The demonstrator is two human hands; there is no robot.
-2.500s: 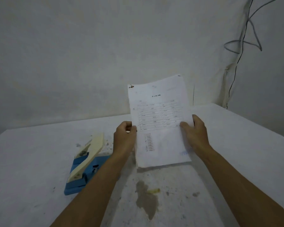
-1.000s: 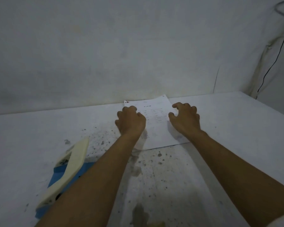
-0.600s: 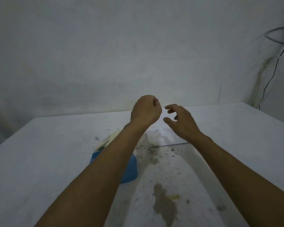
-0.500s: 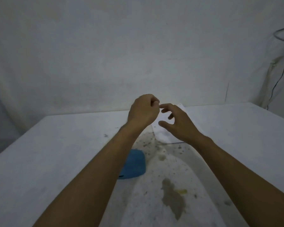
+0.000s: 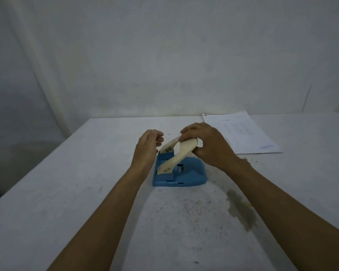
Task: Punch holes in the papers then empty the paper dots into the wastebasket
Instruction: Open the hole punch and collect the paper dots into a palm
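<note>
Right hand (image 5: 207, 145) grips cream handle of blue hole punch (image 5: 179, 173), mid counter (image 5: 67, 202). Left hand (image 5: 148, 147) open, beside it. Papers (image 5: 243, 135) lie behind, not in slot. Hard yank may tip punch, spill dots.

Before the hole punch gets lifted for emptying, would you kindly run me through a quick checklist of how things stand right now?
1. Right hand grips the cream handle: ok.
2. Left hand holds the hole punch: not ok, it is open beside it.
3. Papers out of the punch, lying flat on the table: ok.
4. Wastebasket within sight: not ok, none in view.
5. Dot tray under the blue base closed: cannot tell.
</note>
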